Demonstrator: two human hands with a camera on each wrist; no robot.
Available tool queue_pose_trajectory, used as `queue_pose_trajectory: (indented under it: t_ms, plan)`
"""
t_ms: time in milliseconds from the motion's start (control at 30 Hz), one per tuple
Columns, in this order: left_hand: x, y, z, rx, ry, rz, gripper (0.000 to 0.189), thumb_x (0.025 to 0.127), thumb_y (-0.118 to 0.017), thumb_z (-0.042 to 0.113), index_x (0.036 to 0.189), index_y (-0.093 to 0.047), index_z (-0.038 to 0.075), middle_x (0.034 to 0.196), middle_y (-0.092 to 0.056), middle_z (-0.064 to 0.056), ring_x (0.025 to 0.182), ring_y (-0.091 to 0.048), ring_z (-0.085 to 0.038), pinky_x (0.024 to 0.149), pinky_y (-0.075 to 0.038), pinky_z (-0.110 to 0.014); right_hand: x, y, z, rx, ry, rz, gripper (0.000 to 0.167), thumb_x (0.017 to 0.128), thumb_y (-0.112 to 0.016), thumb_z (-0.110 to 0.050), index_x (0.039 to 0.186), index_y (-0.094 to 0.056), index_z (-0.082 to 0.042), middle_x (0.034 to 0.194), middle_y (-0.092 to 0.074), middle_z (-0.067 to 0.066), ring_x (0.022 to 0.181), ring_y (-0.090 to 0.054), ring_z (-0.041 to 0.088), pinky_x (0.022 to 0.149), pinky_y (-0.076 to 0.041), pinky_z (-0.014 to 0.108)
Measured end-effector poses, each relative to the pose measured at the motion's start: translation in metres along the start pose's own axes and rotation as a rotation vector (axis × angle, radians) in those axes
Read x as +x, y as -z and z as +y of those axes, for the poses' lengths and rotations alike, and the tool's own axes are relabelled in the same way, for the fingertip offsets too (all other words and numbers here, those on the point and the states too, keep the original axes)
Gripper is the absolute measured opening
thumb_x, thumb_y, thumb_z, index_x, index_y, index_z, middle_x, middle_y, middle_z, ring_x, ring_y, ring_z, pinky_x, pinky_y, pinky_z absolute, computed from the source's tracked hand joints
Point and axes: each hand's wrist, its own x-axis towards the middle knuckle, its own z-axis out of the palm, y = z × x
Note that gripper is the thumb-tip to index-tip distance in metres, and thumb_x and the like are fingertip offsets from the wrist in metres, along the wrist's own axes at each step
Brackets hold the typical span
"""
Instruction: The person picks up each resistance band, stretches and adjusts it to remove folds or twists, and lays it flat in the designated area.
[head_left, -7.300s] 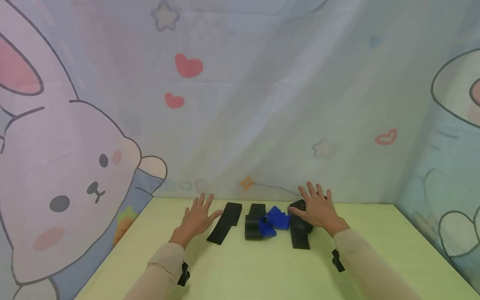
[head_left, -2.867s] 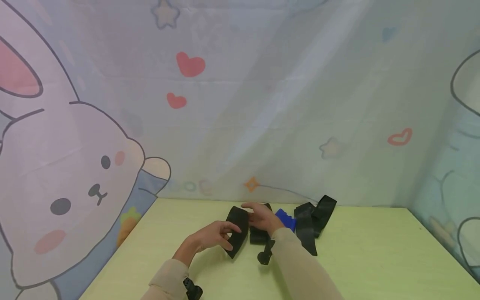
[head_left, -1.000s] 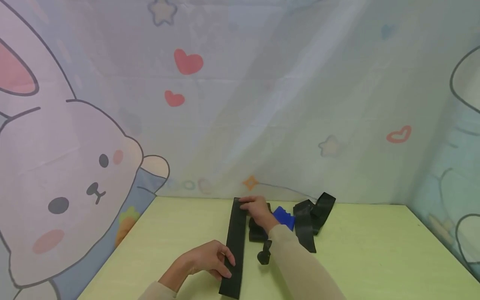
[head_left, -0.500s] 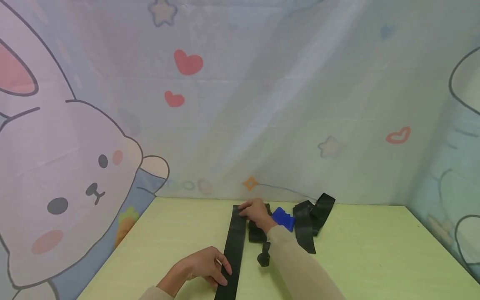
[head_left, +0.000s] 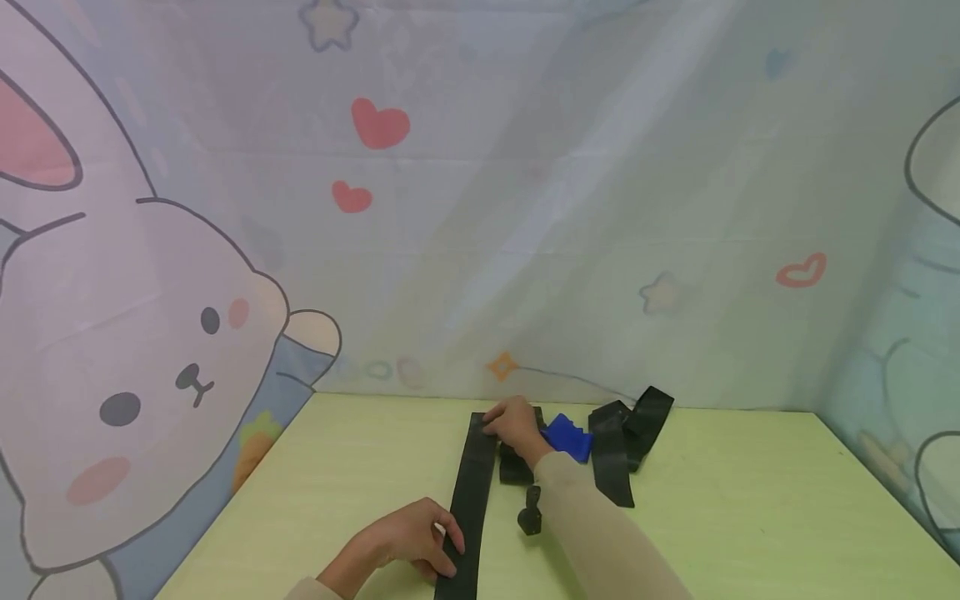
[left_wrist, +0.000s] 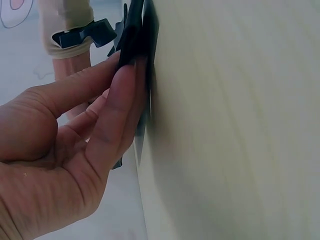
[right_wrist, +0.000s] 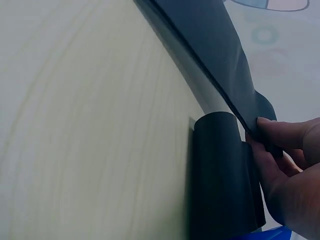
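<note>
Jointly, your left hand (head_left: 411, 533) and right hand (head_left: 514, 425) pinch a black strip (head_left: 471, 492); beside it lies a black roll (head_left: 516, 469), then, rightward, a blue piece (head_left: 567, 438) and black bands (head_left: 612, 458).

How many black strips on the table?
3 seen: long flat black strip in left hand and right hand; curled black strip near right hand; folded black strip farther right, where overlaps may hide more.
</note>
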Motion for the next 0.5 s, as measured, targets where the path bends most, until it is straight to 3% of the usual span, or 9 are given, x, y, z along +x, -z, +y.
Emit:
queue_pose_trajectory:
  t_ms: [200, 500]
  plan:
    - [-0.0045, -0.0020, 0.0021, 0.014, 0.045, -0.028, 0.022, 0.079, -0.077, -0.010, 0.094, -0.073, 0.005, 0.060, -0.058, -0.004, 0.050, -0.061, -0.012, 0.057, -0.057, -0.029, -0.0005, -0.0011, 0.0006, 0.034, -0.029, -0.023, 0.015, 0.078, -0.080, 0.005, 0.093, -0.079, 0.000, 0.106, -0.071, 0.017, 0.084, -0.070, 0.026, 0.067, -0.058, 0.036]
    - [-0.0084, -0.0025, 0.0030, -0.044, 0.051, -0.034, 0.026, 0.082, -0.072, -0.015, 0.102, -0.070, 0.002, 0.069, -0.059, -0.009, 0.053, -0.063, -0.016, 0.054, -0.058, -0.032, 0.0008, -0.0005, 0.0020, 0.016, -0.042, 0.003, 0.017, 0.078, -0.079, 0.007, 0.093, -0.079, 0.001, 0.104, -0.072, 0.018, 0.087, -0.070, 0.029, 0.068, -0.058, 0.037]
